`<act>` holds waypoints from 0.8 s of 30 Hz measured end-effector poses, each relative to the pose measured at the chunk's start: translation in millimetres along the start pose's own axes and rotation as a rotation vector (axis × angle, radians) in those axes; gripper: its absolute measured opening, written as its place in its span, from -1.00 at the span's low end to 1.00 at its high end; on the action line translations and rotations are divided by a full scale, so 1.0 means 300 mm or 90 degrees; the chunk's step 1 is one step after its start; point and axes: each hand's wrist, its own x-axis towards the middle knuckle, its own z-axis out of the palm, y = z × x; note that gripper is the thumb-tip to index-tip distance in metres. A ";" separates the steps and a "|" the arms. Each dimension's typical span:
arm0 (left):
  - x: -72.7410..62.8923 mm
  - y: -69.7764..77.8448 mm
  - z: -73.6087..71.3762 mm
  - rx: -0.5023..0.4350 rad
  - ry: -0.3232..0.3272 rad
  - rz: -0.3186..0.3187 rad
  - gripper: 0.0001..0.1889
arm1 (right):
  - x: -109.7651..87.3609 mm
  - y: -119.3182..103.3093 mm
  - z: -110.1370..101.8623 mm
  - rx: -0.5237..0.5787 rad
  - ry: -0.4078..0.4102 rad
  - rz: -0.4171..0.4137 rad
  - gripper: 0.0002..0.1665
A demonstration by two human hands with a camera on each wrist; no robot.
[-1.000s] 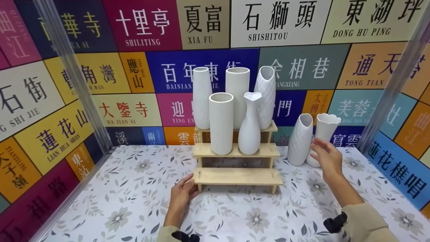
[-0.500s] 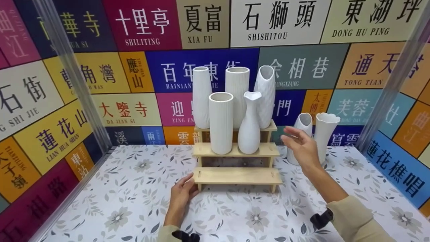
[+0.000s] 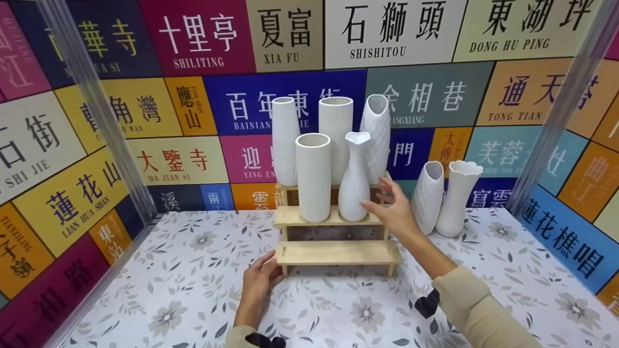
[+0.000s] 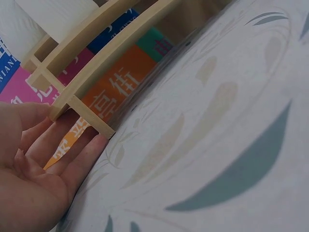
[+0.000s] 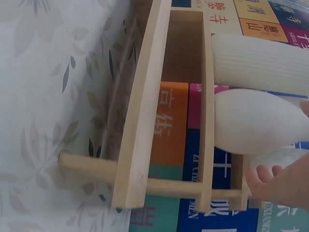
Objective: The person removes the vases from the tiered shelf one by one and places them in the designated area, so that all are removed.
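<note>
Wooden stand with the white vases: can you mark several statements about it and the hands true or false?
1. Three white vases stand on the top step. True.
2. The scalloped-rim vase stands on the top step. False: it stands on the table.
3. A slim-necked vase stands on the middle step. True.
4. The left hand holds a vase. False: it touches the left end of the bottom step.
5. The right hand is near the slim-necked vase. True.
</note>
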 end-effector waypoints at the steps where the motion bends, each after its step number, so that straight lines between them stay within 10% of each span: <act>1: -0.002 -0.001 -0.001 0.004 0.002 -0.002 -0.52 | 0.002 0.000 0.014 0.004 -0.003 -0.003 0.05; 24: -0.002 -0.006 0.003 -0.007 0.004 0.004 -0.54 | 0.071 0.060 0.116 0.004 0.025 -0.011 0.13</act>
